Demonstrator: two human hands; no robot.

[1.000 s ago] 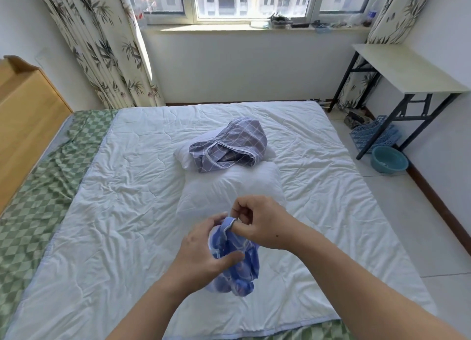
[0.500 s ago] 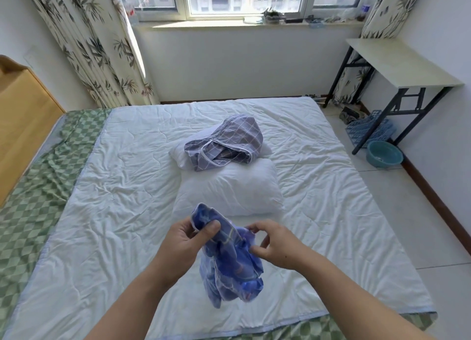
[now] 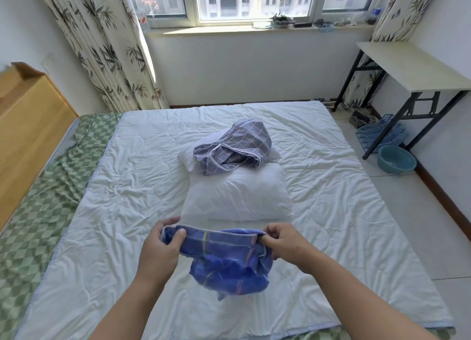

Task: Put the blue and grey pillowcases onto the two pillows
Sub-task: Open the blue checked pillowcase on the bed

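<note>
I hold the blue checked pillowcase (image 3: 226, 260) above the white quilt, its top edge stretched between both hands and the rest hanging bunched below. My left hand (image 3: 160, 250) grips its left end and my right hand (image 3: 283, 243) pinches its right end. Just beyond lies a bare white pillow (image 3: 237, 194). A second white pillow (image 3: 187, 158) lies behind it, mostly covered by the crumpled grey checked pillowcase (image 3: 234, 146) resting on top.
The white quilt (image 3: 127, 212) covers a bed with a green checked sheet (image 3: 38, 212) showing on the left. A wooden headboard (image 3: 28, 125) stands far left. At the right are a desk (image 3: 410, 67), a blue crate (image 3: 379, 136) and a teal basin (image 3: 396, 158) on the floor.
My hands have moved apart, pulling the bunched blue pillowcase out so its top edge is stretched between them. The pillows and grey pillowcase have not moved.
</note>
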